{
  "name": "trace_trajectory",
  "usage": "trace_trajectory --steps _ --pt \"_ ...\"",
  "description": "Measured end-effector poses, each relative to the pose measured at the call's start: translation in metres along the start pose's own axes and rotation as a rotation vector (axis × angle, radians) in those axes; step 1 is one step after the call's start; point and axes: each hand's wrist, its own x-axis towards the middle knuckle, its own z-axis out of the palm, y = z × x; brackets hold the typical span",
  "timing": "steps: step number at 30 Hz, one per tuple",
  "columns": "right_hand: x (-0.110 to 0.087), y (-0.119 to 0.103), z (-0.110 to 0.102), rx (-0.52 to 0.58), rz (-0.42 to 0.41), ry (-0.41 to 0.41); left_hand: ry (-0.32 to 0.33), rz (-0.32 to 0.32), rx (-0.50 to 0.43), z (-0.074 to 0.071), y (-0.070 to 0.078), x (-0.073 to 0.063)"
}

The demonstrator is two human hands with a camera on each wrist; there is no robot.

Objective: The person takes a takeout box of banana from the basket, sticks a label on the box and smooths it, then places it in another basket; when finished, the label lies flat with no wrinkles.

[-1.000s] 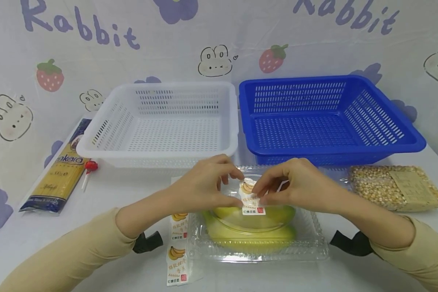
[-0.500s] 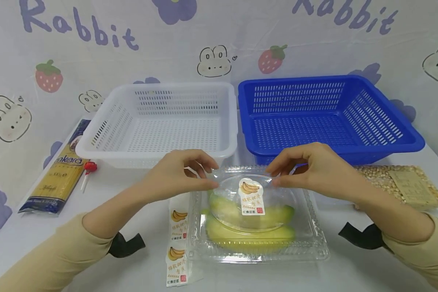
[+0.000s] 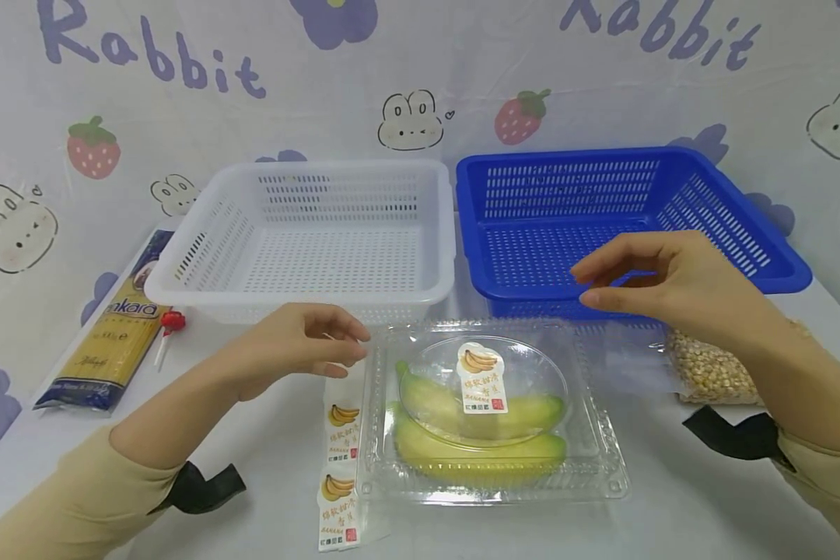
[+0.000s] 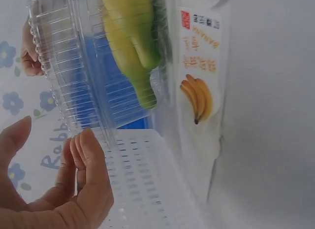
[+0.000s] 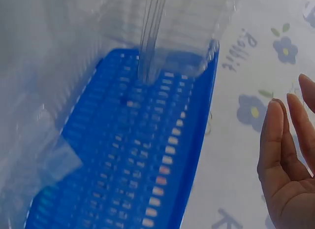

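Observation:
A clear plastic clamshell box (image 3: 588, 459) with yellow-green bananas (image 3: 476, 459) inside sits at the front middle of the table. A banana sticker (image 3: 484, 381) lies flat on its lid. My left hand (image 3: 301, 346) hovers just left of the box, fingers loosely bent and holding nothing; in the left wrist view, the thumb and fingers (image 4: 88, 165) stand apart. Raised near the front rim of the blue basket (image 3: 532, 292), my right hand (image 3: 686, 288) is empty too, its fingers relaxed. A strip of banana stickers (image 3: 339, 467) lies along the box's left side.
A white basket (image 3: 301, 299) stands behind at the left, beside the blue one. Far left lie a pasta pack (image 3: 115, 334) and a red lollipop (image 3: 173, 320). A bag of corn kernels (image 3: 710, 369) lies at the right, partly hidden by my right arm.
Both hands have let go of the sticker, now flat on the lid, and moved apart. My left hand went left; my right hand went right and up. The box stayed put.

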Motion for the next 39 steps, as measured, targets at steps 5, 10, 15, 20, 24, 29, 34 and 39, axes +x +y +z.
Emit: trace_trajectory --steps 5,10,15,20,24,29,34,39 --pt "0.000 0.015 -0.022 -0.008 0.029 0.071 -0.031 -0.060 -0.056 -0.001 -0.006 -0.003" --pt "0.003 0.035 -0.044 0.037 -0.005 0.137 -0.039 -0.075 -0.092 0.001 -0.011 -0.004" --pt "0.006 0.057 -0.061 0.037 -0.004 0.178 -0.049 -0.091 -0.137 0.006 -0.016 -0.003" --pt "0.010 0.079 -0.076 -0.042 0.051 0.223 -0.064 -0.099 -0.175 0.012 -0.018 -0.001" --pt "0.014 0.097 -0.090 -0.086 0.133 0.242 -0.075 -0.095 -0.185 0.015 -0.018 0.000" --pt "0.019 0.119 -0.103 -0.088 0.171 0.289 -0.091 -0.090 -0.221 0.017 -0.018 0.001" --pt "0.020 0.137 -0.112 -0.102 0.200 0.291 -0.075 -0.079 -0.241 0.022 -0.018 0.001" --pt "0.021 0.151 -0.119 -0.123 0.212 0.308 -0.045 -0.059 -0.242 0.026 -0.018 -0.002"
